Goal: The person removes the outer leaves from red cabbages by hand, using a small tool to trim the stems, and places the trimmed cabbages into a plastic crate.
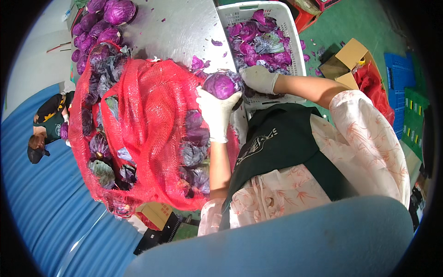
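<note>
My left hand [215, 114], in a white glove, grips a red cabbage [219, 86] from below, its thumb and fingers spread around the head. The cabbage's upper face is smooth and bright purple. Dark, loose outer leaves [238, 80] hang at its right side. My right hand [259, 79], gloved too, is curled against those leaves over the crate's near edge, and its fingertips are hidden. Left of my hands, a large red mesh sack [152, 117] holds several dark-leaved red cabbages [194, 154].
A white plastic crate [298, 52] holds loose cabbage leaves. Smooth cabbages [119, 12] are piled on the metal table [173, 29]. A co-worker [52, 121] holds a cabbage at far left. A cardboard box [351, 53] with red mesh stands on the green floor at right.
</note>
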A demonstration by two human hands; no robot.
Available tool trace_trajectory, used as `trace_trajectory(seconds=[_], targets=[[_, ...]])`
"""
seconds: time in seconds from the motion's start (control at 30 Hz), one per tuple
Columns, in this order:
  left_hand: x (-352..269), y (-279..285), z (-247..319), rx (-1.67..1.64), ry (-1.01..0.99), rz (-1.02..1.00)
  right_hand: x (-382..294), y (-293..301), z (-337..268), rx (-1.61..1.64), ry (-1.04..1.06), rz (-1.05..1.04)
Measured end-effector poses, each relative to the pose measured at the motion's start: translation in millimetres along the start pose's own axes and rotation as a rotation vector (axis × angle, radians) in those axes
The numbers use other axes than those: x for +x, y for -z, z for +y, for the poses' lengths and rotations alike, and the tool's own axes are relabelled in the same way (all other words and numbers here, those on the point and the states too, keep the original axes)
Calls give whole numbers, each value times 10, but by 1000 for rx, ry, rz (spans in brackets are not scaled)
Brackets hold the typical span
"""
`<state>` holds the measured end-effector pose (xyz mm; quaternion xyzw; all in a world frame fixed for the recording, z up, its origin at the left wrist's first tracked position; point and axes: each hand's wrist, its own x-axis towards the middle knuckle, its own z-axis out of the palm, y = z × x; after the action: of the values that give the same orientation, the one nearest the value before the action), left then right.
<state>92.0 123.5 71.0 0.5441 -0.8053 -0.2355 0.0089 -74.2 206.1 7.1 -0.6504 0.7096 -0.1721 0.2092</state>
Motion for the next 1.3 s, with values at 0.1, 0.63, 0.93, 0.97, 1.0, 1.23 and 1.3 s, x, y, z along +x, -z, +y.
trace_trajectory(seconds=[0.1,0.63,0.93,0.97,1.0,1.23,1.3], targets=[[12,-46,179,218,-22,-20,-42,-85,232,34,52,-64],[-211,-117,32,-21,-78,97,-19,-432,215,531,-154,109],[159,-130,-157,-1096,202,37,158,282,150,563,11,63],[249,-143,-193,-1143,289,30,143,196,131,487,91,195],[310,-202,-224,-1151,282,17,149,199,34,399,168,322],[248,-363,-323,-1199,184,-11,69,360,143,526,-259,150],[189,-418,-337,-1177,116,41,83,330,254,785,-377,134]])
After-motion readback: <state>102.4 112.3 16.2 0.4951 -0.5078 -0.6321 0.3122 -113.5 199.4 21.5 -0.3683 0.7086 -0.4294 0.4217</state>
